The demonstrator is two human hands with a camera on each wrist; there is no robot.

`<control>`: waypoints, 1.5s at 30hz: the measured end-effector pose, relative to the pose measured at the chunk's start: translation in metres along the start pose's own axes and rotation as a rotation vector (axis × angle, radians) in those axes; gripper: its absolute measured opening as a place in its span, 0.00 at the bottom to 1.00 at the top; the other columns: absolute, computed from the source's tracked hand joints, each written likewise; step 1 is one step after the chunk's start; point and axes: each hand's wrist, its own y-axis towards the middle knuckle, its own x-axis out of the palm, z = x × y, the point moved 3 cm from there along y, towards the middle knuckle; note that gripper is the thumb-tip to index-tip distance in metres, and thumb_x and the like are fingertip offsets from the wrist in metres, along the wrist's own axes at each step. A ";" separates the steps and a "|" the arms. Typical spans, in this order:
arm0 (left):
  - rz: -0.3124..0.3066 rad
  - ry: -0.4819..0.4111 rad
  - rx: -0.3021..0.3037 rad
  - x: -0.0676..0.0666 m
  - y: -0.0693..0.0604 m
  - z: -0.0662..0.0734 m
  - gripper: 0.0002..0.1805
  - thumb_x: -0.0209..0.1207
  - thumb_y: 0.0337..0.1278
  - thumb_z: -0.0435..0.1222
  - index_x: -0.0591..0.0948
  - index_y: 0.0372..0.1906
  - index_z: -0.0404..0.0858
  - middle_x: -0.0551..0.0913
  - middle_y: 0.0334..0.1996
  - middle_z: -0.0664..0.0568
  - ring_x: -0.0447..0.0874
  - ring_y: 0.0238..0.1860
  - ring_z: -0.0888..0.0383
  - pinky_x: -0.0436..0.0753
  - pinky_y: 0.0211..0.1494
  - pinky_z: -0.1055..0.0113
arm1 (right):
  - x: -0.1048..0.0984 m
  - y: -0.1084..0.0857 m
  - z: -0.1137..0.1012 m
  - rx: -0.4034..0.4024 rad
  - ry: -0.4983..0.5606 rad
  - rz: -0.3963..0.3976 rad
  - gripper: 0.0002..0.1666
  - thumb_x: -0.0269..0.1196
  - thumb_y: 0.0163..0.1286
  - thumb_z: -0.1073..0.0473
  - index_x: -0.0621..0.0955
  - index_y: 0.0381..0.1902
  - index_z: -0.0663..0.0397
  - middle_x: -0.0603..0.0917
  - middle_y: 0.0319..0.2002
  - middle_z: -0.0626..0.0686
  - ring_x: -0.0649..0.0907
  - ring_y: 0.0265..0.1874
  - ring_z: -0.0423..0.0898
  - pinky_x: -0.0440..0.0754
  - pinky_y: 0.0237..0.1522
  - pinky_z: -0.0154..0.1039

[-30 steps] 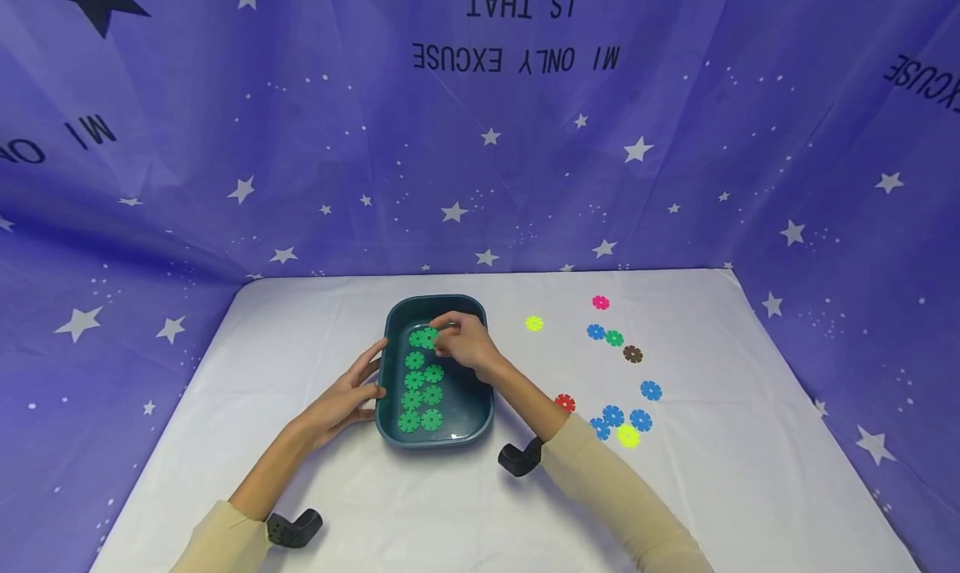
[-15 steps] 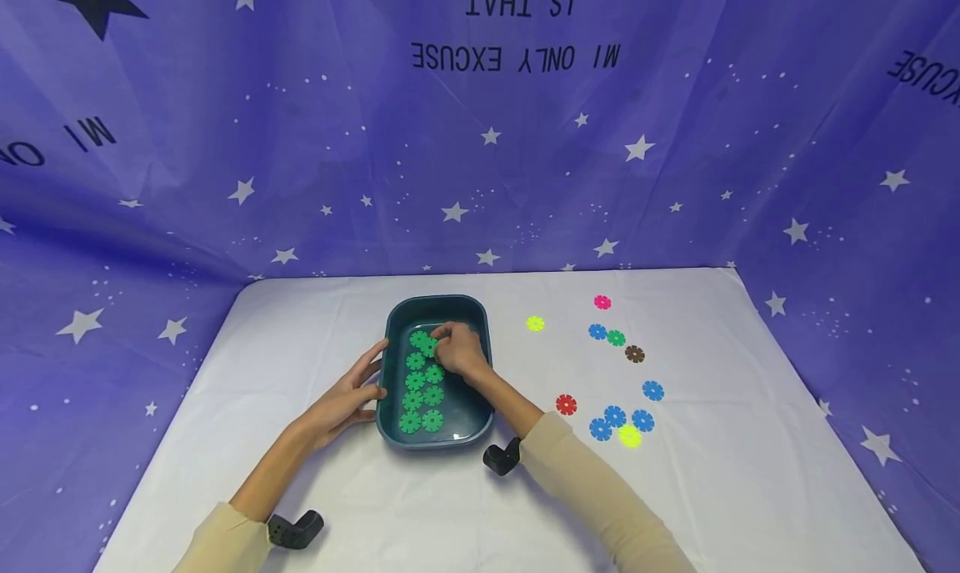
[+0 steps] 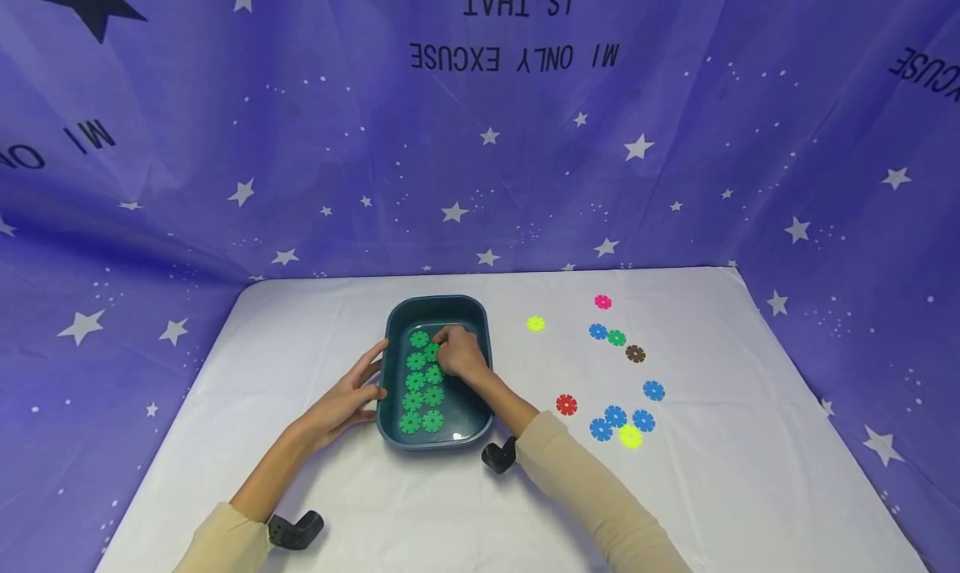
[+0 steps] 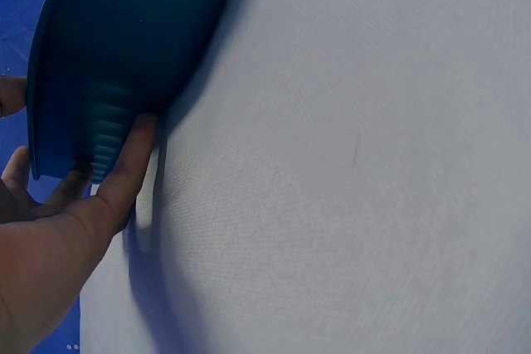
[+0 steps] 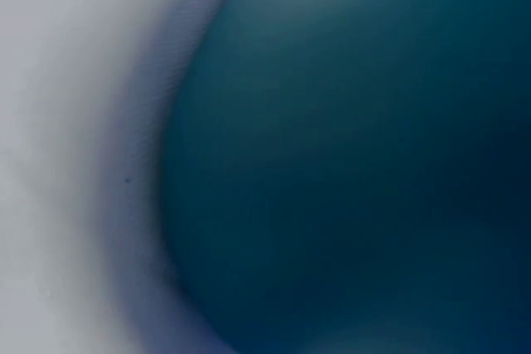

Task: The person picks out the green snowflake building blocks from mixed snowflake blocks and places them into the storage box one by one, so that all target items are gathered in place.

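A dark teal plastic tub stands on the white-covered table. Green notched snowflake discs lie flat inside it in two columns. My left hand holds the tub from outside its left wall, with fingertips at the rim. In the left wrist view one finger stretches along the lower outer wall. Inside the tub, my right hand has curled fingers on a green snowflake disc near the top of the right-hand column, partly covering it. The right wrist view shows only the blurred tub wall.
Loose discs lie to the tub's right: a yellow disc, a pink disc, a green disc, a brown disc, a red disc, several blue discs and another yellow disc. A purple starred curtain encloses the table.
My right hand has moved slightly down the tub. The green disc at its fingertips has shifted from overlapping its neighbour to lower right. My left hand has stayed put.
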 end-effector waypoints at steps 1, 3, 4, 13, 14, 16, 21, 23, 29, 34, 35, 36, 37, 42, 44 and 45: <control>0.002 -0.001 -0.001 0.000 0.000 0.000 0.48 0.50 0.62 0.28 0.44 0.81 0.58 0.37 0.79 0.41 0.57 0.69 0.33 0.71 0.62 0.39 | 0.000 0.000 0.000 0.001 -0.009 0.000 0.16 0.58 0.65 0.71 0.86 0.46 0.59 0.87 0.44 0.53 0.81 0.40 0.48 0.81 0.44 0.41; 0.003 0.000 -0.001 0.000 0.000 0.000 0.48 0.50 0.62 0.27 0.44 0.81 0.58 0.37 0.79 0.41 0.57 0.69 0.33 0.71 0.61 0.39 | 0.000 -0.001 0.000 -0.005 -0.022 0.001 0.15 0.58 0.65 0.70 0.86 0.46 0.59 0.87 0.44 0.53 0.81 0.41 0.48 0.80 0.46 0.41; 0.003 0.002 -0.001 0.000 0.000 0.000 0.48 0.50 0.63 0.27 0.44 0.81 0.58 0.37 0.79 0.41 0.57 0.70 0.33 0.71 0.61 0.39 | 0.000 -0.001 0.000 -0.012 -0.028 0.003 0.15 0.59 0.64 0.70 0.86 0.46 0.59 0.86 0.43 0.53 0.81 0.41 0.48 0.80 0.46 0.42; 0.005 -0.005 -0.001 0.001 -0.001 0.001 0.48 0.51 0.62 0.28 0.44 0.81 0.58 0.37 0.79 0.41 0.56 0.70 0.32 0.71 0.62 0.38 | -0.002 -0.004 -0.001 -0.113 -0.077 0.012 0.18 0.60 0.58 0.73 0.85 0.47 0.64 0.85 0.41 0.57 0.81 0.41 0.50 0.81 0.47 0.44; 0.005 -0.003 -0.002 0.001 -0.001 0.001 0.48 0.51 0.62 0.28 0.44 0.81 0.58 0.37 0.79 0.41 0.56 0.71 0.32 0.71 0.62 0.38 | -0.003 -0.005 -0.002 -0.127 -0.084 0.013 0.19 0.60 0.57 0.74 0.85 0.48 0.64 0.85 0.41 0.57 0.81 0.40 0.50 0.81 0.47 0.43; 0.005 0.000 -0.003 0.001 -0.001 0.001 0.48 0.51 0.63 0.28 0.44 0.81 0.58 0.37 0.79 0.41 0.56 0.71 0.32 0.71 0.62 0.38 | -0.006 -0.005 -0.004 -0.153 -0.092 0.018 0.20 0.60 0.56 0.74 0.85 0.48 0.65 0.84 0.39 0.56 0.80 0.39 0.49 0.81 0.45 0.42; 0.001 0.003 -0.003 0.001 -0.001 0.001 0.48 0.50 0.63 0.28 0.44 0.81 0.58 0.37 0.79 0.41 0.58 0.68 0.34 0.71 0.61 0.39 | -0.019 -0.008 -0.010 -0.166 -0.032 0.007 0.17 0.60 0.61 0.71 0.85 0.48 0.62 0.81 0.29 0.50 0.77 0.28 0.43 0.76 0.31 0.36; 0.002 0.005 -0.003 0.000 -0.001 0.001 0.48 0.50 0.63 0.28 0.44 0.81 0.58 0.37 0.79 0.41 0.59 0.67 0.34 0.72 0.61 0.40 | -0.029 -0.010 -0.013 -0.148 0.023 -0.011 0.15 0.61 0.64 0.70 0.85 0.48 0.61 0.80 0.27 0.48 0.76 0.24 0.42 0.74 0.28 0.34; 0.005 0.002 -0.003 0.000 -0.001 0.000 0.48 0.50 0.63 0.28 0.44 0.81 0.59 0.38 0.79 0.41 0.60 0.66 0.36 0.72 0.61 0.41 | -0.068 -0.015 -0.012 -0.120 0.175 -0.054 0.16 0.64 0.65 0.69 0.84 0.51 0.62 0.85 0.33 0.52 0.83 0.28 0.42 0.80 0.32 0.34; 0.008 -0.002 -0.003 0.000 -0.001 0.000 0.48 0.50 0.63 0.28 0.44 0.81 0.59 0.38 0.79 0.42 0.58 0.68 0.35 0.74 0.60 0.42 | -0.105 -0.018 0.011 -0.144 0.324 -0.086 0.19 0.66 0.64 0.70 0.82 0.54 0.67 0.84 0.45 0.62 0.85 0.39 0.53 0.84 0.41 0.39; 0.006 0.002 -0.001 0.000 -0.001 0.000 0.48 0.50 0.63 0.28 0.44 0.81 0.59 0.38 0.79 0.41 0.58 0.69 0.34 0.73 0.60 0.41 | -0.113 -0.018 0.017 -0.149 0.337 -0.086 0.19 0.66 0.64 0.70 0.81 0.54 0.67 0.84 0.47 0.64 0.85 0.40 0.55 0.84 0.43 0.40; 0.007 0.002 0.000 0.000 -0.001 0.001 0.48 0.51 0.63 0.28 0.44 0.81 0.59 0.38 0.79 0.41 0.58 0.69 0.34 0.73 0.60 0.41 | -0.121 -0.019 0.025 -0.157 0.341 -0.083 0.20 0.66 0.64 0.70 0.81 0.54 0.68 0.83 0.48 0.65 0.85 0.41 0.56 0.84 0.44 0.41; 0.008 0.001 -0.001 0.000 -0.001 0.001 0.48 0.51 0.63 0.28 0.44 0.81 0.59 0.38 0.79 0.42 0.58 0.69 0.34 0.73 0.60 0.41 | -0.130 -0.019 0.034 -0.159 0.340 -0.075 0.19 0.66 0.64 0.70 0.81 0.54 0.67 0.83 0.48 0.66 0.85 0.42 0.57 0.84 0.45 0.41; 0.018 -0.006 -0.007 -0.001 0.001 -0.001 0.48 0.51 0.63 0.28 0.45 0.81 0.60 0.39 0.79 0.43 0.58 0.69 0.36 0.74 0.60 0.42 | -0.173 -0.024 0.084 -0.158 0.303 -0.017 0.20 0.67 0.65 0.68 0.81 0.54 0.65 0.82 0.51 0.68 0.84 0.43 0.52 0.82 0.45 0.38; 0.023 -0.008 -0.013 -0.001 0.001 -0.001 0.48 0.51 0.62 0.27 0.45 0.81 0.61 0.39 0.79 0.43 0.59 0.69 0.36 0.74 0.60 0.42 | -0.188 -0.025 0.107 -0.145 0.293 0.018 0.20 0.67 0.65 0.67 0.80 0.55 0.66 0.82 0.52 0.69 0.84 0.44 0.49 0.81 0.43 0.35; 0.028 -0.011 -0.016 -0.001 0.001 -0.001 0.48 0.51 0.62 0.27 0.46 0.80 0.62 0.40 0.79 0.44 0.59 0.69 0.36 0.74 0.60 0.42 | -0.195 -0.026 0.119 -0.140 0.284 0.043 0.21 0.67 0.65 0.66 0.80 0.55 0.68 0.82 0.51 0.69 0.84 0.44 0.48 0.81 0.43 0.33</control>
